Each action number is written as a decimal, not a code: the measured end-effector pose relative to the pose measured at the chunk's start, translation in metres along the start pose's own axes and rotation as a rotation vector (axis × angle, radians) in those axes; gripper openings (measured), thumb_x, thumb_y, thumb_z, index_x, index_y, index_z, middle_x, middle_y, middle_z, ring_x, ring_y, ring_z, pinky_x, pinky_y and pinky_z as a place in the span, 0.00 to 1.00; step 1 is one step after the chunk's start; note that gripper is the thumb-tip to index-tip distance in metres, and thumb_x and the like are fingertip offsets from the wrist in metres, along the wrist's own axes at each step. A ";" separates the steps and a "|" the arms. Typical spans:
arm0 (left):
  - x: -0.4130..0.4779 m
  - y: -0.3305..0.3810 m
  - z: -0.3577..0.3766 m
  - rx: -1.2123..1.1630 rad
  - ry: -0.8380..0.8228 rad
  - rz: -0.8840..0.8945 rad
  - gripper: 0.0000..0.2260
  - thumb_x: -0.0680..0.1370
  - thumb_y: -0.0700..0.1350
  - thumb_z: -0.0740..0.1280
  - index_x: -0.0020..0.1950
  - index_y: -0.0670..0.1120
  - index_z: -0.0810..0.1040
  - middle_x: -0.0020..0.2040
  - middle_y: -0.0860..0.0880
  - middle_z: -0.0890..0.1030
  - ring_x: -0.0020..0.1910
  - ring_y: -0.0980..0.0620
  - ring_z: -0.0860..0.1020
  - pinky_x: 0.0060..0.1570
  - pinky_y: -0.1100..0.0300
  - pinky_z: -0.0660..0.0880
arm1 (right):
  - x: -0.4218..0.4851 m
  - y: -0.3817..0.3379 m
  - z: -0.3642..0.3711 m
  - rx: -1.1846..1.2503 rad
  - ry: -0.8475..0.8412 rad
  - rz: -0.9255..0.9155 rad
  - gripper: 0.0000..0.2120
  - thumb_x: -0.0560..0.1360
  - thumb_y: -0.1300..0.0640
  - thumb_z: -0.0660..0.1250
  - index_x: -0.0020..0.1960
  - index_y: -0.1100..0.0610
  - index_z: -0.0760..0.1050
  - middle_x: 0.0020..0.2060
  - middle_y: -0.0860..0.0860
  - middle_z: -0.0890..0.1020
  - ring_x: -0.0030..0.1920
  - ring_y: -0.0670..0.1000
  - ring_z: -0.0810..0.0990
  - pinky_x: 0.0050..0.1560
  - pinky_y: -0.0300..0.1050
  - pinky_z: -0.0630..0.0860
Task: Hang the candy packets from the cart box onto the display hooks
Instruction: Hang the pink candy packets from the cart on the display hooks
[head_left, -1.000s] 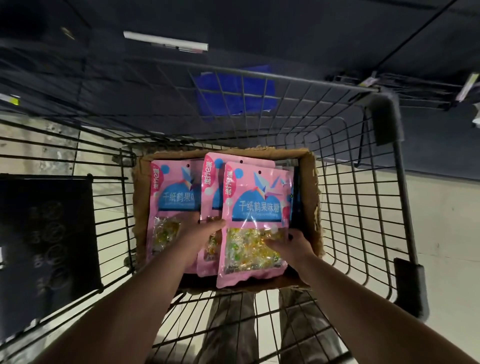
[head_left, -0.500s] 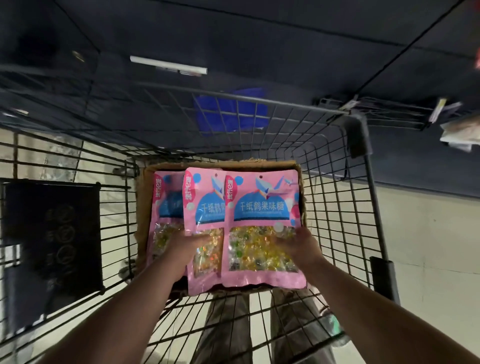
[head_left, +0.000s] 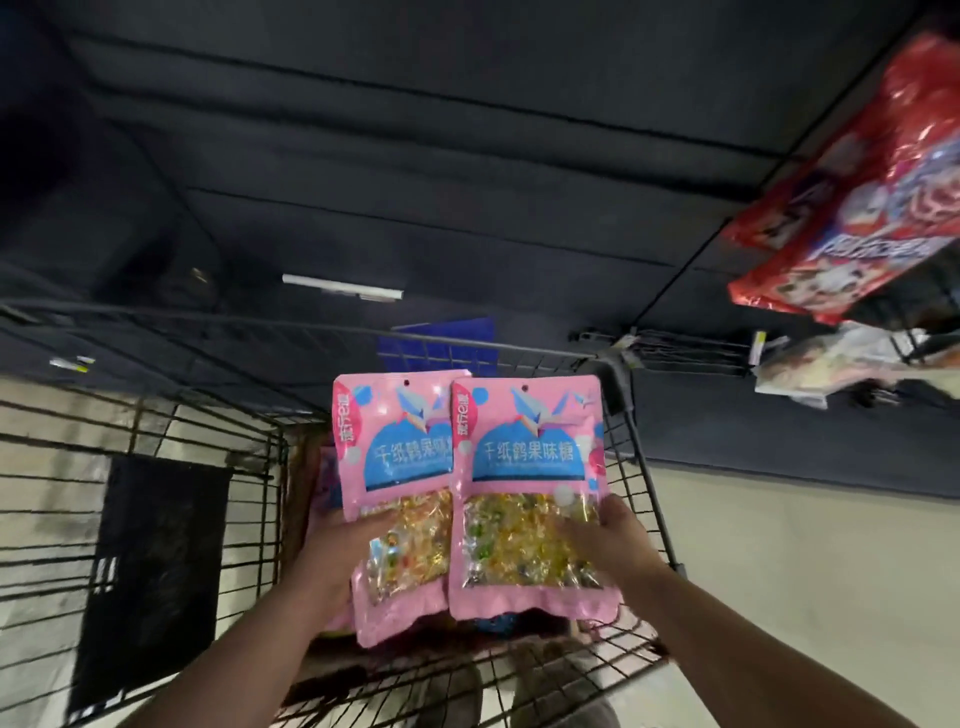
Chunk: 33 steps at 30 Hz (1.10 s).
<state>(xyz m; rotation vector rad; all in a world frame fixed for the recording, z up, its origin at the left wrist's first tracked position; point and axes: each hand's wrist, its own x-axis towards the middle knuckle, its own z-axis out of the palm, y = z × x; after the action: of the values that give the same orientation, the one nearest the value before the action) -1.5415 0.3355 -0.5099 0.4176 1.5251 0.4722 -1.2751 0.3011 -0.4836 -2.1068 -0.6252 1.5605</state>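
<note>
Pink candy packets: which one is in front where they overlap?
The right packet, gripped by the right hand: its left edge covers the label of the left packet. Its own label reads whole.

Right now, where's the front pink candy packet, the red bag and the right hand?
front pink candy packet (head_left: 524, 452): head view, its blue label.
red bag (head_left: 852, 208): head view, its front face.
right hand (head_left: 618, 540): head view, its middle.
</note>
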 end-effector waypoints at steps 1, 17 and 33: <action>-0.004 0.006 0.004 0.002 -0.002 0.024 0.10 0.73 0.39 0.73 0.53 0.42 0.82 0.50 0.38 0.85 0.50 0.37 0.83 0.56 0.38 0.77 | -0.006 -0.004 -0.007 0.014 0.018 -0.020 0.10 0.72 0.62 0.72 0.51 0.56 0.73 0.44 0.53 0.82 0.39 0.51 0.81 0.34 0.43 0.78; -0.078 0.062 0.151 0.159 -0.371 0.316 0.06 0.76 0.33 0.68 0.49 0.41 0.81 0.35 0.46 0.86 0.32 0.50 0.84 0.29 0.61 0.79 | -0.107 0.027 -0.141 0.433 0.346 -0.205 0.08 0.75 0.62 0.69 0.52 0.56 0.72 0.47 0.54 0.82 0.46 0.56 0.83 0.39 0.49 0.80; -0.237 -0.061 0.411 0.424 -0.693 0.300 0.11 0.75 0.35 0.69 0.57 0.37 0.79 0.52 0.33 0.83 0.53 0.33 0.81 0.58 0.37 0.76 | -0.249 0.220 -0.361 0.673 0.761 -0.300 0.12 0.73 0.63 0.71 0.55 0.59 0.74 0.46 0.55 0.83 0.43 0.55 0.83 0.34 0.42 0.80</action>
<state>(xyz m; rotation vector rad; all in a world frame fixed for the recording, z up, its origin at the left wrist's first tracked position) -1.1260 0.1700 -0.3393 1.0333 0.8761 0.1892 -0.9724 -0.0524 -0.3296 -1.7609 -0.0990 0.5832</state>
